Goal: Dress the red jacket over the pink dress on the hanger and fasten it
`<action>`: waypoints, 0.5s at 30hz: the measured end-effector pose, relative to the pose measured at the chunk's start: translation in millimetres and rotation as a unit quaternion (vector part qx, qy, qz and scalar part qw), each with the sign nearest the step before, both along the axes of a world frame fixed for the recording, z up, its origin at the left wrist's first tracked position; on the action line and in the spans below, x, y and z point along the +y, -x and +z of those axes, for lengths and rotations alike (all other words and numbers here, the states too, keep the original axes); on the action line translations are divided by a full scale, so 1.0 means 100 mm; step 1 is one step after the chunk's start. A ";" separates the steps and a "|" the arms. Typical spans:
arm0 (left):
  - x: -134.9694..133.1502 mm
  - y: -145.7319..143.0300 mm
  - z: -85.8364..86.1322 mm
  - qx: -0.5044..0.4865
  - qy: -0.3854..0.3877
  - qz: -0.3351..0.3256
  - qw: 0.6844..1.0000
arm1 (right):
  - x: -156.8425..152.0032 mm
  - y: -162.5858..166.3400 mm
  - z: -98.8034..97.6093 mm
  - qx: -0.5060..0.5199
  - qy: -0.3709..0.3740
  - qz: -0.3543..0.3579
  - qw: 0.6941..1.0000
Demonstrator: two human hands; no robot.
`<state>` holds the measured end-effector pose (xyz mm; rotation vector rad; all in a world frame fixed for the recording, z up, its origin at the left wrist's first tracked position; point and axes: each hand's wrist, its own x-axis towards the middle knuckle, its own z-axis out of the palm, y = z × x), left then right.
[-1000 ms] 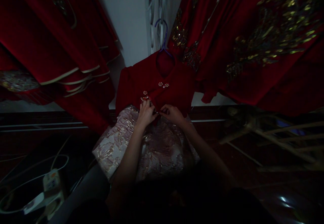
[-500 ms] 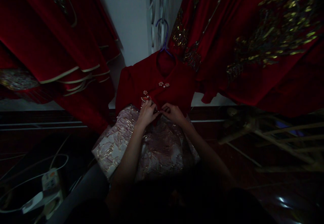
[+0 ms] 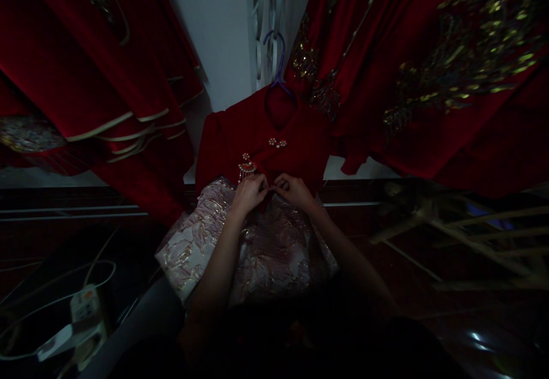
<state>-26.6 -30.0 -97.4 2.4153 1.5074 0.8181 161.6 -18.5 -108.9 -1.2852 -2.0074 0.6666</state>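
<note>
A small dark red jacket [image 3: 300,144] hangs on a purple hanger [image 3: 278,62] against a white wall. It carries pearl clasps [image 3: 277,143] and a red tasselled ornament [image 3: 247,167]. My left hand [image 3: 249,192] and my right hand [image 3: 293,190] meet at the jacket's lower front edge, fingers pinched together on the fabric or a fastening there; what exactly they pinch is too small to see. Below the jacket hangs a pale pink skirt with gold pattern [image 3: 193,247], partly behind my forearms.
Red garments with cream trim [image 3: 111,122] hang at the left, red gowns with gold embroidery [image 3: 463,47] at the right. A white power strip with cables [image 3: 86,310] lies on the dark floor at lower left. Pale wooden chair legs [image 3: 463,230] stand at right.
My left hand has slipped slightly down and right, uncovering the tasselled ornament. Both hands stay pinched at the jacket's front edge.
</note>
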 end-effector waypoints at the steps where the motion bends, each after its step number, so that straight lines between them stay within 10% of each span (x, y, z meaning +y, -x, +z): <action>1: 0.00 0.01 -0.01 -0.012 0.004 0.006 1.000 | 0.01 -0.01 0.00 0.000 0.002 0.003 1.000; 8: 0.09 -0.01 -0.13 -0.230 0.082 -0.008 0.970 | 0.04 -0.15 0.13 -0.003 0.051 0.059 0.997; 15: 0.21 -0.05 -0.08 -0.631 0.180 0.048 0.753 | 0.03 -0.29 0.27 -0.008 0.081 0.078 0.994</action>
